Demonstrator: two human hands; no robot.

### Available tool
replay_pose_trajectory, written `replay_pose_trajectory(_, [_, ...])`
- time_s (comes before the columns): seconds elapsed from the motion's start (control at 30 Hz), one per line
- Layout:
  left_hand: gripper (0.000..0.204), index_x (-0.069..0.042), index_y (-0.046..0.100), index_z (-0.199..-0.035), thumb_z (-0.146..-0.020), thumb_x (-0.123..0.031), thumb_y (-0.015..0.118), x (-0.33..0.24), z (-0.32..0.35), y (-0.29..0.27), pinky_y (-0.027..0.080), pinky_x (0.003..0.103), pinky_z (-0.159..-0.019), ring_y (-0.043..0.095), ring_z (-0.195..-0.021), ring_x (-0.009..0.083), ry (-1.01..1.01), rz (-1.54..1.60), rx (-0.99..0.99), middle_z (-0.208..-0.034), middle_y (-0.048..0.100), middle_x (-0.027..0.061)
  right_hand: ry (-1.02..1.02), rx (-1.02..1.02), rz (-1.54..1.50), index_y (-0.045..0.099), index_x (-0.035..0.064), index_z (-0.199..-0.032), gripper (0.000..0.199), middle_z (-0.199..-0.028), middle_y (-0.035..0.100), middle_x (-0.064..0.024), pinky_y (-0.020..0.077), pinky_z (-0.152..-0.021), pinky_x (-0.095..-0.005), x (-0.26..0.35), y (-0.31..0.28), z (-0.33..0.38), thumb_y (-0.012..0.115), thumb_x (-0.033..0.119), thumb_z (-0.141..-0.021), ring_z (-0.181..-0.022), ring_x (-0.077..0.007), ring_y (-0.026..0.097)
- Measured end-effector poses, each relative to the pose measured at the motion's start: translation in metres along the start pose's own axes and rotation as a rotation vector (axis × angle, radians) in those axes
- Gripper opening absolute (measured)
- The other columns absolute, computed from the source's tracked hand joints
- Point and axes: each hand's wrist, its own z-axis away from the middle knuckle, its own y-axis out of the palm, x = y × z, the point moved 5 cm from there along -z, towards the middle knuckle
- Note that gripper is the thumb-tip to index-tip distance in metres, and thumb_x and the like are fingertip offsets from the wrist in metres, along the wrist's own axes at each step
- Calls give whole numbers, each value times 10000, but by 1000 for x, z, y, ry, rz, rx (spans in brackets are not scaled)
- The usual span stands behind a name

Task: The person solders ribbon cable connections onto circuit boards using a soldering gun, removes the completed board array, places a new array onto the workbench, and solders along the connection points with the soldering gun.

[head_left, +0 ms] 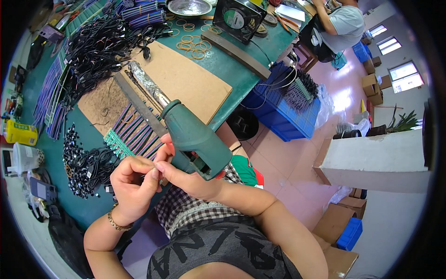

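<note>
Fingertips (154, 174) of the left hand (132, 179) pinch together against the right thumb, on what I can't tell; the right hand's (197, 183) other fingers are partly hidden. Just beside them sits the green heat gun (190, 130); beyond, 1 metal bar (139, 104) crosses coloured wires (137, 135).

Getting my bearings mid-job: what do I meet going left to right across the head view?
Yellow container, pile of small black parts, left grip, green body of the heat gun, blue crate, plant leaves.
</note>
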Motion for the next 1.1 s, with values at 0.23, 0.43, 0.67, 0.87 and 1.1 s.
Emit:
replay_pose_trajectory(0.23, [62,16,633,-852,-812,28,679,-34,-8,6,494,261,-565,625,-633,155,336,-482,127,-737,665,98,90,-126,-191,431,21,-1332,527,-849,622,-90,474,-662,-248,14,-13,-1,626,-20,-843,-676,-94,546])
replay_pose_trajectory(0.43, [84,-13,642,-773,-703,30,652,-81,-27,-23,460,278,-515,590,-544,190,344,-1110,-7,-679,618,92,98,-158,-4,404,30,-1313,511,-871,619,-114,492,-666,-275,28,-29,-1,618,-23,-853,-695,-130,570])
replay_pose_trajectory(0.67, [82,22,625,-710,-725,-48,665,-16,-55,-108,417,256,-643,537,-700,131,-121,-919,-89,-736,569,44,353,188,41,432,23,-1271,457,-922,606,-118,496,-716,-285,14,-14,12,646,117,-878,-791,-150,595])
replay_pose_trajectory(0.87, [82,20,603,-694,-715,-17,673,-9,-58,-110,384,225,-588,489,-650,88,-98,-792,-139,-733,530,19,218,244,419,547,29,-1093,279,-902,583,-34,461,-663,-245,1,-11,25,656,113,-851,-747,-95,547])
replay_pose_trajectory(1.1, [86,12,585,-687,-693,-4,669,-11,-55,-109,392,227,-576,492,-632,89,-41,-913,-154,-710,512,33,302,239,635,584,24,-930,105,-793,576,-51,457,-633,-281,3,-12,22,602,43,-828,-708,-132,548])
